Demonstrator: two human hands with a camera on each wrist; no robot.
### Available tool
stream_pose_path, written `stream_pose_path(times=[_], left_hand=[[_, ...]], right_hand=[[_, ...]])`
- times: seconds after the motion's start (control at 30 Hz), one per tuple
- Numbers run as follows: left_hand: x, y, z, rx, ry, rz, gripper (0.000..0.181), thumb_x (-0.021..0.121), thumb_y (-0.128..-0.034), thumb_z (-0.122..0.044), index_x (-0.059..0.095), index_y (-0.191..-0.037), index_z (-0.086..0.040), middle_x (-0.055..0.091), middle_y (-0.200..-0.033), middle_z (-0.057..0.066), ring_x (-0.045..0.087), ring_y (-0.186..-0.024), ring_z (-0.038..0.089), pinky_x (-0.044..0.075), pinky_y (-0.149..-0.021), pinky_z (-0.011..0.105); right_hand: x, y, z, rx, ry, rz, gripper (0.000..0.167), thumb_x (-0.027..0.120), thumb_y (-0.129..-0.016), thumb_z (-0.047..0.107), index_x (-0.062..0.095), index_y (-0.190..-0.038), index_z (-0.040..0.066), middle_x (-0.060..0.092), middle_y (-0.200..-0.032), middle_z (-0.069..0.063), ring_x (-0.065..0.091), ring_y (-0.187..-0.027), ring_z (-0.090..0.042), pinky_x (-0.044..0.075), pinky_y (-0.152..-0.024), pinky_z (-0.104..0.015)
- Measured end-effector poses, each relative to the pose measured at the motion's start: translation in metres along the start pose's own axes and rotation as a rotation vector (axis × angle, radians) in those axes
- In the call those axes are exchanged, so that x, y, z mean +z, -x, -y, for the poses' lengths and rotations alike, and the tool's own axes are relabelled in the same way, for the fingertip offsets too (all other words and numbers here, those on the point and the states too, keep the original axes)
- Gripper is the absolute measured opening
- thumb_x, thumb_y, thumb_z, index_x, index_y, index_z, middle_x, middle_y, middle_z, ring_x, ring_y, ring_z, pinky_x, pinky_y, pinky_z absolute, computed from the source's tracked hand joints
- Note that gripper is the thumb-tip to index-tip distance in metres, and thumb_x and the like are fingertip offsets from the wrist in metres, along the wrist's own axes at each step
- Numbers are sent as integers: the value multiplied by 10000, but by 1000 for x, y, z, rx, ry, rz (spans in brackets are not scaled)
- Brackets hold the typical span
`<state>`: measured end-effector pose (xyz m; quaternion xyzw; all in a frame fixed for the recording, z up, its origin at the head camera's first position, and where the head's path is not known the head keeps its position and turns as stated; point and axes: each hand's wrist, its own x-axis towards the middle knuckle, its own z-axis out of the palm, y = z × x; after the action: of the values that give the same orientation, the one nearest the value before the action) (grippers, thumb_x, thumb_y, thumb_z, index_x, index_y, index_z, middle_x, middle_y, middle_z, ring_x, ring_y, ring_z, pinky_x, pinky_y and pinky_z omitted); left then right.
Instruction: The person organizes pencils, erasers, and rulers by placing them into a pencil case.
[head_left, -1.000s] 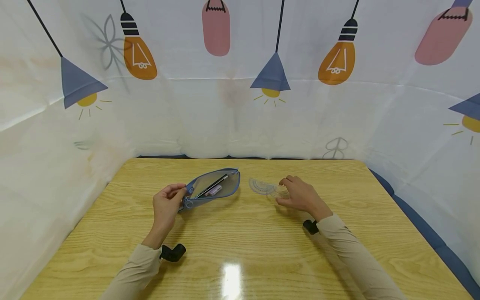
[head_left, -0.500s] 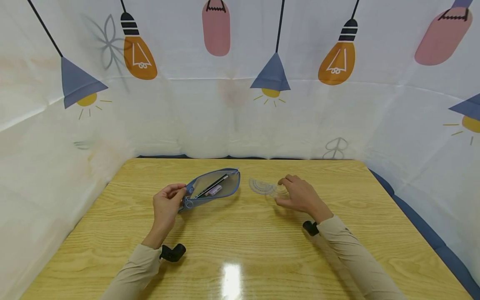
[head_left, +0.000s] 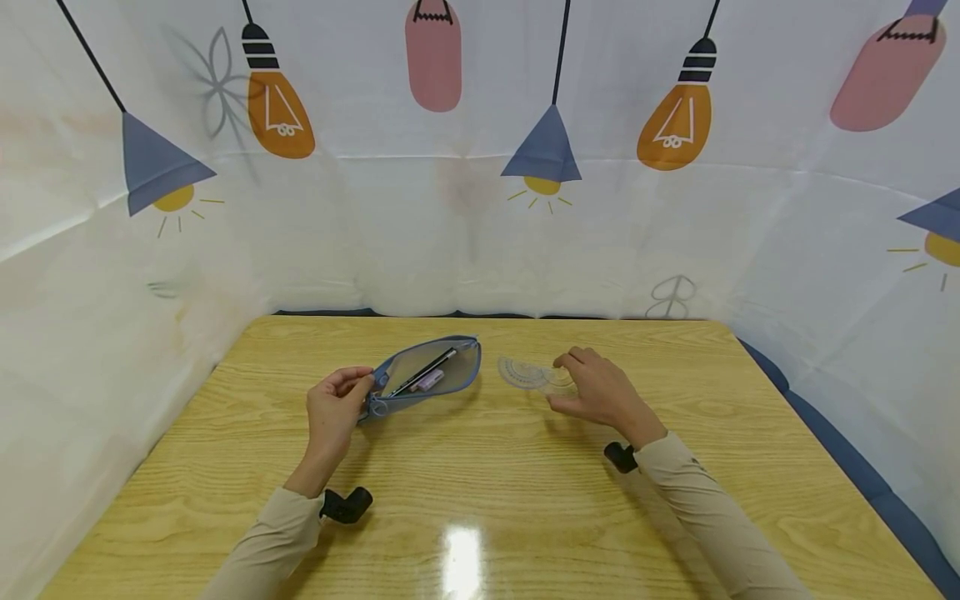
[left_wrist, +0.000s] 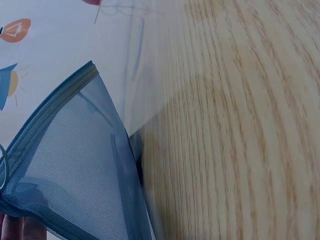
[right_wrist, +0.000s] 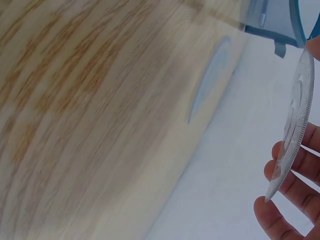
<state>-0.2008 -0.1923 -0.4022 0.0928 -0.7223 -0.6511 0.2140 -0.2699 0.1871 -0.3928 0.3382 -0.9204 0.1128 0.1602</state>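
Note:
In the head view my left hand pinches the near left end of a blue mesh pencil case, whose unzipped mouth gapes upward. A black pen and a small pale purple item, perhaps an eraser, lie inside. The left wrist view shows the case's see-through mesh side up close. My right hand holds a clear protractor by its ends, between thumb and fingertips. Left of that hand, a second clear half-round piece, seemingly another protractor, appears to lie on the table.
Both hands are over a wood-grain table. A white sheet printed with lamps and bulbs rises behind the table's far edge and along its sides. A black device sits at the left wrist, another at the right.
The right hand has shifted slightly left and away from me with the protractor. The left hand and the pencil case have stayed in place.

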Motion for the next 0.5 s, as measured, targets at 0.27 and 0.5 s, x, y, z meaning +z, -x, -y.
stream_pose_path(times=[0.27, 0.5], left_hand=[[1, 1, 0, 7, 11, 7, 149, 671, -918, -70, 703, -1018, 35, 699, -819, 49, 615, -679, 65, 513, -570, 193], [1, 3, -2, -12, 17, 14, 153, 665, -925, -73, 699, -1028, 35, 700, -829, 59, 623, -704, 73, 517, -573, 199]], right_hand=[[-1, -3, 5, -39, 9, -24, 501, 702, -832, 431, 659, -1107, 15, 611, -1029, -118, 583, -861, -280, 508, -681, -449], [-3, -6, 11, -44, 12, -47, 491, 707, -825, 425, 665, -1098, 18, 621, -1025, -116, 590, -876, -290, 510, -690, -455]])
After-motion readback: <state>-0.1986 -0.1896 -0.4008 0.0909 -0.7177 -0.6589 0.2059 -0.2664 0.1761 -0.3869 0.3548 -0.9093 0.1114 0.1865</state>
